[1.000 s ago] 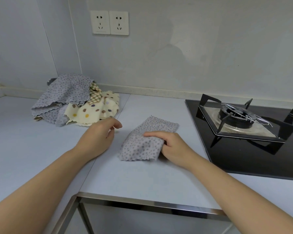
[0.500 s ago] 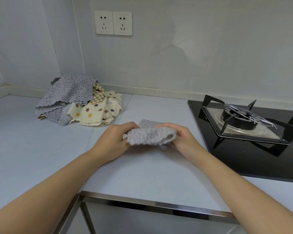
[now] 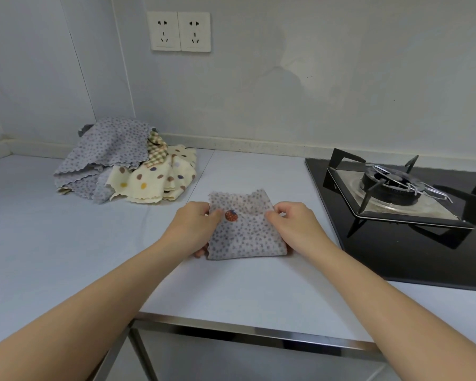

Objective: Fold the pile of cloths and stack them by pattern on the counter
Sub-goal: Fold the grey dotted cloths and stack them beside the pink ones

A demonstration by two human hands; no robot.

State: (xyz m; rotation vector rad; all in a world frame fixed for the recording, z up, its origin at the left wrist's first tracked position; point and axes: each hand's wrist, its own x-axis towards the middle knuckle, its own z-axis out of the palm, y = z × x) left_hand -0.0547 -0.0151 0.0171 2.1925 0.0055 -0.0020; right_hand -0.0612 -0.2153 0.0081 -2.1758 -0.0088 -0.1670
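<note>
Grip: left hand (image 3: pixel 193 229) and right hand (image 3: pixel 294 226), both pinched narrow on side edges of folded grey dotted fabric cloth (image 3: pixel 245 237). Lying flat on pale tabletop (image 3: pixel 231 292), centre, near. Judged light, limp, not slippery; best taken at corners or along fold line. Far left: unfolded mixed-pattern cloth pile (image 3: pixel 127 166). Right: black gas hob (image 3: pixel 396 204).

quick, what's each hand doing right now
Left hand: pinching the left edge of the grey dotted cloth.
Right hand: pinching the same cloth's right edge.
</note>
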